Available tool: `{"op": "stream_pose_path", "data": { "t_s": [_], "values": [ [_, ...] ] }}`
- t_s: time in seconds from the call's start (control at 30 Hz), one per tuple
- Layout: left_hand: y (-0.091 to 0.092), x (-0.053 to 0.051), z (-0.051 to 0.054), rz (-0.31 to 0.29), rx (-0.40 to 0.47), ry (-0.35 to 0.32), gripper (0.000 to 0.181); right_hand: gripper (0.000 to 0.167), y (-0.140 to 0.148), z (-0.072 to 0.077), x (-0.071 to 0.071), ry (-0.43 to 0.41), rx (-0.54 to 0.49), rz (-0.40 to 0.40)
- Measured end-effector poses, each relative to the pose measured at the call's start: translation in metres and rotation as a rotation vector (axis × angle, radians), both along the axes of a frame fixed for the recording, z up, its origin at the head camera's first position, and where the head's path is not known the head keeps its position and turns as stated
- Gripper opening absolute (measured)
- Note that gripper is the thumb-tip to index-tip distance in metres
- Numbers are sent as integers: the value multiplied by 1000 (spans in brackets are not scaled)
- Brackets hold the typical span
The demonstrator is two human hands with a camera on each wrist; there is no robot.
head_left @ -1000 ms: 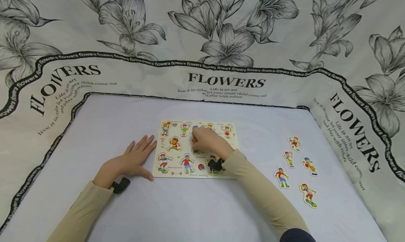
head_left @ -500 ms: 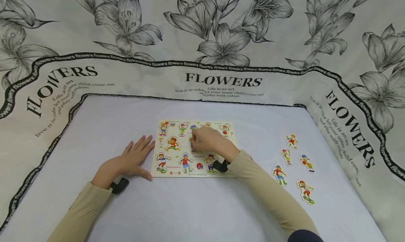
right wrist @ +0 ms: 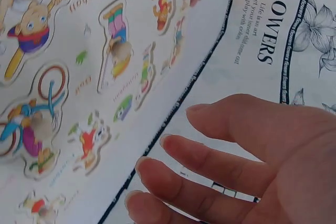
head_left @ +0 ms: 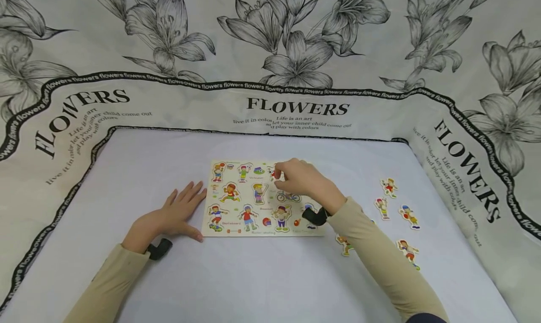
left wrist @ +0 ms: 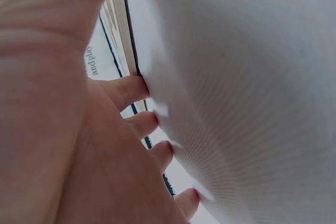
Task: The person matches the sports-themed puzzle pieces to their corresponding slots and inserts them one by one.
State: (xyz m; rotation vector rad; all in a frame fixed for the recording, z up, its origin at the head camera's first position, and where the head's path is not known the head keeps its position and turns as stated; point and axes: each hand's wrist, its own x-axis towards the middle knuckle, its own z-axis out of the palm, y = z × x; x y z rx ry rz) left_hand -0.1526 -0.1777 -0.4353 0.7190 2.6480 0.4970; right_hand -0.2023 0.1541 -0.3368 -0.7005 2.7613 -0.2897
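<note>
A pale puzzle board (head_left: 255,231) printed with sports figures lies on the white table. Against its left edge, my left hand (head_left: 175,215) rests with fingers spread; the left wrist view shows its fingertips touching the cloth. Over the board's upper right part hovers my right hand (head_left: 302,177). In the right wrist view that hand (right wrist: 236,166) has loosely bent fingers and nothing between them. A golfer figure (head_left: 259,194) lies in the middle row, left of a cyclist figure (head_left: 289,196). The soccer figure (right wrist: 92,142) is nearest the right fingers, which partly cover it in the head view.
Several loose figure pieces lie right of the board, including a soccer player (head_left: 389,188), a blue-capped one (head_left: 409,217) and a skateboarder (head_left: 408,251). Another piece (head_left: 345,245) shows beside the right sleeve (head_left: 380,257). Flower-printed cloth (head_left: 296,109) borders the table's back and sides.
My right hand has left the golfer figure and moved right across the board, uncovering the golfer and cyclist. The right forearm now covers one loose piece and shows another. The left hand stays still.
</note>
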Motion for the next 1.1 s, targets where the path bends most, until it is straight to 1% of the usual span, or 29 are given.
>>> {"op": "stream_pose_path", "data": {
  "t_s": [0.17,0.4,0.57,0.83,1.1],
  "values": [
    [0,0,-1,-4,4,1,129,22,18,11,6,31,-16,-11],
    [0,0,0,-1,-11,-12,129,18,48,19,13,70,-30,-52],
    [0,1,0,1,-6,-19,129,15,69,27,21,85,-34,-80],
    [-1,0,0,1,1,-21,129,13,100,33,35,91,-16,-124],
    [-2,2,1,-6,30,-15,127,13,133,34,51,91,-56,-153]
  ]
}}
